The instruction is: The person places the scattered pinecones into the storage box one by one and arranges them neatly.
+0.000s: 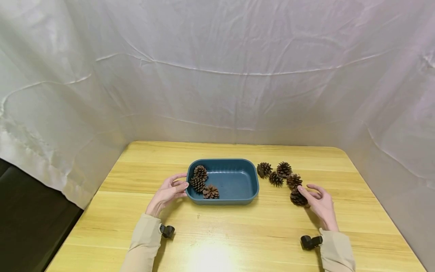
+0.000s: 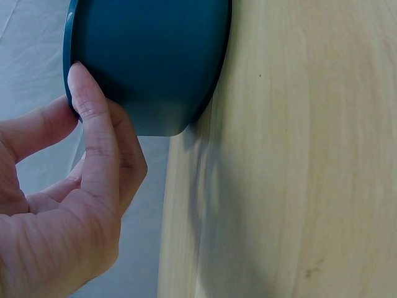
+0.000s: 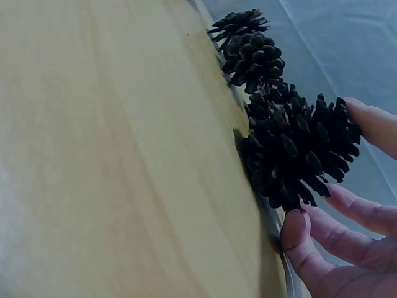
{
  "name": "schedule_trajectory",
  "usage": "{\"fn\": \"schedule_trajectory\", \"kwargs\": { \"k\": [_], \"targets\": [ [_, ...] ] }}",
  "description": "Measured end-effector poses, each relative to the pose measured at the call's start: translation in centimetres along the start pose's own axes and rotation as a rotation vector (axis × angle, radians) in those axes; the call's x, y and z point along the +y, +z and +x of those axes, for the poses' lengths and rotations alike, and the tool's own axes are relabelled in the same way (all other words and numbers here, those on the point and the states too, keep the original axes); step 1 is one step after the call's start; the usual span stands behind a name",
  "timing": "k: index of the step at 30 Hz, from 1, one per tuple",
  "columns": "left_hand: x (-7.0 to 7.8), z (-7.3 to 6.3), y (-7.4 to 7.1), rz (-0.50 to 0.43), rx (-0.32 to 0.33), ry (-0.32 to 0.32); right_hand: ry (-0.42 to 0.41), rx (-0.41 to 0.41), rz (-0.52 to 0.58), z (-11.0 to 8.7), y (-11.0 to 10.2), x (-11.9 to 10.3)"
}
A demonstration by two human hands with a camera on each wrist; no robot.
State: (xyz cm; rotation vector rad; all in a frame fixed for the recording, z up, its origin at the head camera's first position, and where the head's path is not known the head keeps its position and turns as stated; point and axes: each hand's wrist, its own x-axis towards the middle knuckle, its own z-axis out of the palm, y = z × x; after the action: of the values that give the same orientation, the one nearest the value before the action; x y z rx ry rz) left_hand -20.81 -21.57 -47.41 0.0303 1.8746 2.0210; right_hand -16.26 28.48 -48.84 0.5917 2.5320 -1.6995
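A dark teal rectangular dish [image 1: 236, 184] stands on the table, with three brown pine cones [image 1: 198, 184] inside at its left end. My left hand [image 1: 168, 190] grips the left end of the dish by its rim, thumb and fingers on either side of the wall. At the right, my right hand [image 1: 321, 204] pinches the nearest pine cone [image 3: 301, 146] of a loose cluster between thumb and fingers. This cone seems to be still at table level. Its underside is hidden. Several other pine cones [image 1: 284, 169] lie just beyond it, right of the dish.
The wooden table [image 1: 265, 238] has light yellow boards and a rounded far right corner. Pale cloth sheets [image 1: 234, 75] hang behind it and along both sides. A dark surface [image 1: 30, 219] shows beyond the left edge. Each sleeve carries a small black wrist camera [image 1: 310, 242].
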Motion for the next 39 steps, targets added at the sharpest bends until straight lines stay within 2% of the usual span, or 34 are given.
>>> {"fn": "schedule_trajectory", "kwargs": {
  "k": [11,19,25,28,33,39],
  "targets": [
    [0.1,-0.1,0.0,0.000,-0.003,0.007,-0.137,0.019,0.030,0.1,-0.1,0.4],
    [0.1,-0.1,0.0,0.000,-0.006,0.004,-0.262,-0.068,-0.088,0.0,-0.4,0.1],
    [0.1,-0.1,0.0,0.004,-0.004,0.004,-0.284,-0.132,-0.107,-0.3,-0.4,-0.6],
    [0.1,0.0,0.0,0.003,-0.001,0.003,-0.284,-0.158,-0.094,-0.5,-0.5,-1.0],
    [0.1,0.0,0.0,0.001,-0.001,0.000,-0.340,-0.189,-0.050,-0.6,-0.5,-1.5],
    [0.0,0.0,0.0,0.001,-0.003,-0.003,-0.373,-0.223,0.048,-0.5,-0.3,-1.9]
  ]
}}
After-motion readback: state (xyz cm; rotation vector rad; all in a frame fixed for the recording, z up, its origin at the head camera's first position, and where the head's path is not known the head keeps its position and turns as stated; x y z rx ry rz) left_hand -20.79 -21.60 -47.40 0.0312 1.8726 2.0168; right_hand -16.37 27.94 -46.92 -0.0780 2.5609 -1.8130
